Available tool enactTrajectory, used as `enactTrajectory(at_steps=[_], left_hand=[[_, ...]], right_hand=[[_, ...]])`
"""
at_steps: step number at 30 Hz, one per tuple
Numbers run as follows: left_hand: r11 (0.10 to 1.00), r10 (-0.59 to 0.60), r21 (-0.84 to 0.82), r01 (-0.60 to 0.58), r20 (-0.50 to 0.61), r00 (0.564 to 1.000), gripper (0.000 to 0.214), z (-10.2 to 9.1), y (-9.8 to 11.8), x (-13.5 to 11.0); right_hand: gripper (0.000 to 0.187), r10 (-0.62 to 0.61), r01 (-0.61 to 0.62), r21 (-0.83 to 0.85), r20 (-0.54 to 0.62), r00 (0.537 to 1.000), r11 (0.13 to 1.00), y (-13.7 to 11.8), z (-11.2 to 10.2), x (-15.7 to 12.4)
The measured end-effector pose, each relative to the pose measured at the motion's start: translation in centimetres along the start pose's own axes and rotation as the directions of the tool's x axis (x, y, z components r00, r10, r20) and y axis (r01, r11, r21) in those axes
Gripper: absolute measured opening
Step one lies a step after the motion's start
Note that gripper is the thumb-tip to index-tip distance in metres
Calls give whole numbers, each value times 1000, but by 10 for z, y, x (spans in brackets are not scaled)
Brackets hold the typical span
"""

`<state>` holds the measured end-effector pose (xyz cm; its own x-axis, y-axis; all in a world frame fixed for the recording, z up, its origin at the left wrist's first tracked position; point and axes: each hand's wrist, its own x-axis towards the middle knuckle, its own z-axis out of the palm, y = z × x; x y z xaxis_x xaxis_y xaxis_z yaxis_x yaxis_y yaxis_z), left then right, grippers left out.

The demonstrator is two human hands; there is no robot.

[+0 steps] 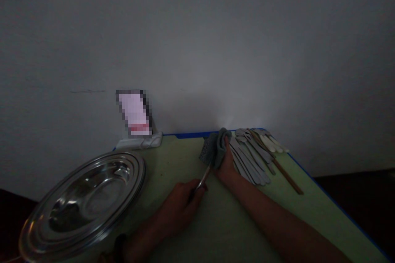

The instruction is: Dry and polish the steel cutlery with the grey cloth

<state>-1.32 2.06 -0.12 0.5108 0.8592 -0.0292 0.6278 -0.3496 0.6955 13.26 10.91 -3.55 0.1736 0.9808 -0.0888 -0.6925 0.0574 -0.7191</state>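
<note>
My left hand (180, 203) is closed round the handle of a metal utensil (203, 178) that slants up to the right over the green table (173, 164). Its far end is wrapped in a grey cloth (215, 148). My right hand (227, 163) grips that cloth around the utensil's head, so the head is hidden. Just right of my right hand lies a row of several metal utensils (251, 156) side by side.
A large round steel tray (83, 201) sits at the left front of the table. A blurred-out upright item (135, 113) leans on the white wall above a white folded thing (140, 143). A wooden-handled utensil (285, 174) lies beside the row. The table's blue edge runs down the right.
</note>
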Motion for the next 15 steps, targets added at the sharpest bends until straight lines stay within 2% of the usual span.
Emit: enactTrajectory(at_steps=[2, 3, 5, 7, 9, 11, 15], left_hand=[[995, -66, -81, 61, -58, 996, 36, -1, -3, 3], [987, -107, -126, 95, -87, 990, 36, -1, -5, 4], [972, -169, -190, 141, -135, 976, 38, -2, -8, 6], [971, -165, -199, 130, -171, 971, 38, -1, -9, 8], [978, -117, -190, 81, -184, 976, 38, 0, -9, 8], [978, -86, -203, 47, -186, 979, 38, 1, -9, 9], [966, -195, -212, 146, -235, 952, 39, 1, -7, 11]], right_hand=[[44, -29, 33, -181, 25, 999, 983, -1, 4, -7], [46, -49, 60, -313, 44, 998, 948, -1, 6, -10], [49, -69, 114, -561, 101, 993, 820, -1, 9, -16], [51, -60, 140, -709, 137, 989, 691, 0, 12, -21], [53, -51, 163, -768, 168, 984, 620, 1, 14, -24], [54, -46, 183, -785, 193, 980, 592, 2, 15, -25], [51, -38, 233, -747, 268, 963, 623, 2, 15, -28]])
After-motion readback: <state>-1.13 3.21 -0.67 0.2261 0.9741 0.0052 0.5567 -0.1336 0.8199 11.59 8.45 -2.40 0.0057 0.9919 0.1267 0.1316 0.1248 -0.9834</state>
